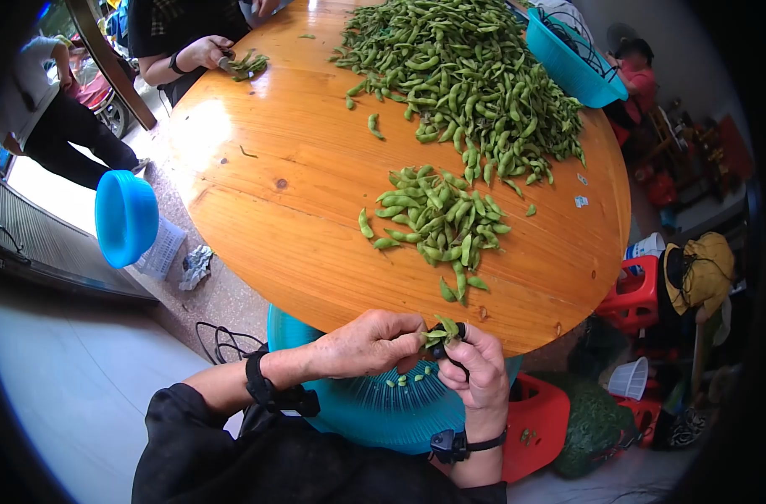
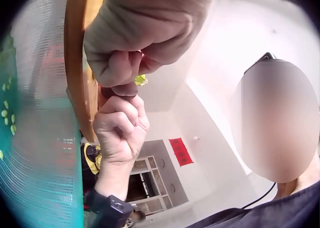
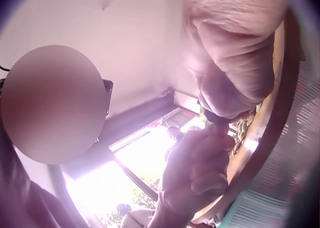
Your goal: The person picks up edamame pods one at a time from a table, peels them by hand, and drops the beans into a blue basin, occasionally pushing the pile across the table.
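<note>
Over a teal mesh basket (image 1: 357, 416), both hands meet at a green soybean pod (image 1: 443, 329). The left hand (image 1: 368, 343) pinches one end between thumb and curled fingers. On the other side, the right hand (image 1: 481, 374) grips the pod, with a black band or cover (image 1: 459, 363) around its digits. In the left wrist view, the two hands come together fingertip to fingertip, and a bit of yellow-green pod (image 2: 141, 80) shows behind them. Several shelled beans (image 1: 402, 380) lie in the basket. A small pile of pods (image 1: 442, 214) lies on the table just beyond the hands.
The round wooden table (image 1: 265, 210) carries a large pod heap (image 1: 475, 76) and a blue-teal basket (image 1: 568, 63) at its far edge. Another person's hand (image 1: 210, 52) holds pods at the far left. A red stool (image 1: 534, 424) stands at the right.
</note>
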The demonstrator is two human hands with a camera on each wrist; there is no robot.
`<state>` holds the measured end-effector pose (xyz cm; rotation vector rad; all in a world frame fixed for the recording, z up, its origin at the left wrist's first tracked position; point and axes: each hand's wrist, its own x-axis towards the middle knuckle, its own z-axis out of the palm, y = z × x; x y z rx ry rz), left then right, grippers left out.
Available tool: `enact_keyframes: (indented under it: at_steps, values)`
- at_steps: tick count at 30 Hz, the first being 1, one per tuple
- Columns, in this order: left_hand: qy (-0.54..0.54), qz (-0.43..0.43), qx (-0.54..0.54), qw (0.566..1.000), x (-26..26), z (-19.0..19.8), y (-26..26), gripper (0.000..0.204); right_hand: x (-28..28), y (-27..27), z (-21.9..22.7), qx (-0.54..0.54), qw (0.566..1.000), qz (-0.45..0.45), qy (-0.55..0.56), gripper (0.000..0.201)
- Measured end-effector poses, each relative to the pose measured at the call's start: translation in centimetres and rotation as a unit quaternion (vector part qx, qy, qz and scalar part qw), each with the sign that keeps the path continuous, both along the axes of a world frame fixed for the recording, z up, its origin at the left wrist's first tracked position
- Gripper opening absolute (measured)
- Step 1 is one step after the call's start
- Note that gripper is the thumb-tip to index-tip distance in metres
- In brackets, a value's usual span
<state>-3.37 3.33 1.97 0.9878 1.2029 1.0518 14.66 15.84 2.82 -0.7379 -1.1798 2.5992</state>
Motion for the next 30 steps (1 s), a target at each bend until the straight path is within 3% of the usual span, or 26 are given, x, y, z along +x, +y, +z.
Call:
enact_keyframes:
  at_steps: [2,6,8,9,10,12,13,15,16,17,18,20,21,22,24,26,27,28,30]
  values:
    - [-0.224,-0.004,-0.084,0.971,-0.1,0.0,-0.1,0.023,-0.1,-0.2,0.3,-0.001,1.000,-0.020,-0.007,0.014]
    - [-0.288,0.015,-0.041,0.957,0.7,0.4,-0.4,0.020,0.0,-0.1,0.3,-0.035,0.999,-0.026,0.011,0.015]
    - [-0.168,-0.015,-0.024,0.985,0.8,0.8,-0.6,0.020,0.4,-0.2,0.7,0.022,0.999,-0.038,-0.020,0.017]
    - [-0.058,-0.043,0.024,0.997,0.4,0.8,-0.7,0.020,0.8,-0.3,1.4,0.046,0.996,-0.058,-0.041,0.020]
    - [-0.057,-0.042,0.024,0.997,0.5,0.0,-0.9,0.020,1.4,-0.2,2.2,0.070,0.993,-0.079,-0.061,0.023]
    - [0.116,-0.149,0.198,0.962,0.8,-2.5,-1.3,0.021,3.8,0.7,2.9,0.150,0.979,-0.119,-0.067,0.026]
    - [0.195,-0.224,0.224,0.928,0.3,-1.5,-1.3,0.025,5.5,1.4,3.2,0.171,0.973,-0.141,-0.071,0.025]
    - [0.219,-0.210,0.260,0.917,0.5,-0.7,-1.0,0.024,8.6,2.3,3.9,0.236,0.950,-0.191,-0.074,0.021]
    - [0.242,-0.194,0.295,0.904,0.6,-0.5,-0.8,0.023,10.3,2.7,3.9,0.296,0.928,-0.204,-0.097,0.019]
    - [0.186,-0.175,0.299,0.920,0.4,0.0,0.3,0.021,11.9,3.3,4.0,0.365,0.895,-0.204,-0.154,0.016]
    - [0.248,-0.136,0.278,0.918,-0.1,0.7,1.2,0.021,12.9,3.9,4.2,0.429,0.835,-0.170,-0.300,0.012]
    - [0.351,-0.029,0.243,0.904,-0.6,0.6,2.9,0.024,15.0,5.0,2.7,0.664,0.608,-0.076,-0.428,0.010]
    - [0.390,0.024,0.246,0.887,-0.8,0.9,3.8,0.028,14.7,4.8,2.9,0.665,0.607,-0.078,-0.428,0.010]
    - [0.390,0.024,0.248,0.886,-1.0,0.9,4.6,0.028,14.3,4.6,3.0,0.661,0.606,-0.097,-0.431,0.010]
    - [0.491,0.030,0.198,0.848,-1.1,0.0,6.1,0.030,13.7,4.2,2.6,0.657,0.607,-0.115,-0.432,0.010]
    - [0.506,0.000,0.196,0.840,-1.3,-0.8,7.0,0.028,13.1,4.1,1.3,0.621,0.676,-0.172,-0.357,0.012]
    - [0.515,0.002,0.179,0.838,-1.1,-0.2,7.1,0.025,12.1,3.7,1.9,0.592,0.702,-0.154,-0.366,0.015]
    - [0.524,0.005,0.161,0.836,-1.1,0.0,7.0,0.021,10.5,2.9,2.7,0.591,0.705,-0.150,-0.363,0.015]
    - [0.499,0.042,0.180,0.847,-1.4,-0.9,6.9,0.020,7.4,1.3,3.8,0.508,0.791,-0.146,-0.309,0.022]
